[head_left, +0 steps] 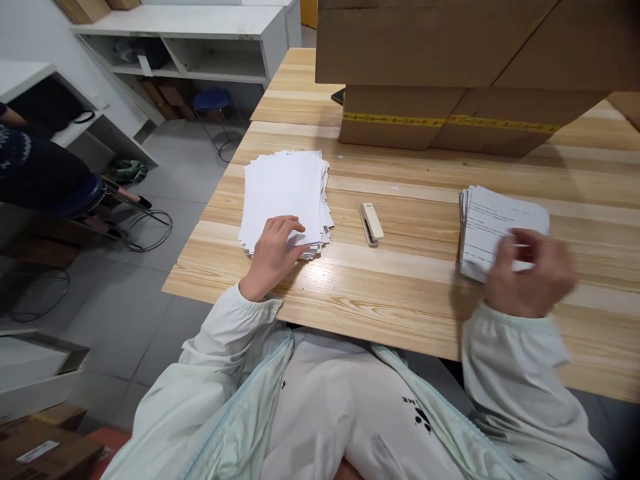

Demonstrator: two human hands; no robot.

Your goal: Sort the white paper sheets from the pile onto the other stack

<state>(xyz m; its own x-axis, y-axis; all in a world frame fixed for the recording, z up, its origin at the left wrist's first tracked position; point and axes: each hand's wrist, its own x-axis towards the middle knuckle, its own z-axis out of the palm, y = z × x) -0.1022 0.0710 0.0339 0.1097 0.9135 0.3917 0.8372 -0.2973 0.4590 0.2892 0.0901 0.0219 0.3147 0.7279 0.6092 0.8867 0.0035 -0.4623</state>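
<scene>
My left hand (275, 253) rests on the near edge of a thick, uneven stack of white paper sheets (283, 187), its fingers bent and the thumb apart from them. That hand is open, holding nothing that I can see. Over the near side of a smaller pile of printed papers (500, 220) is my right hand (533, 273), blurred by motion. Its thumb and forefinger curve towards each other; whether they pinch anything, I cannot tell. Between the two piles lies a cream-coloured stapler (371, 223), touched by neither hand.
Large cardboard boxes (400, 113) with yellow tape stand stacked at the back of the wooden table (380, 293). A dark flat object (339, 97) lies beside them. Paper scraps dot the tabletop. To the left are a blue stool (213, 100), white shelves (220, 63) and a seated person (40, 167).
</scene>
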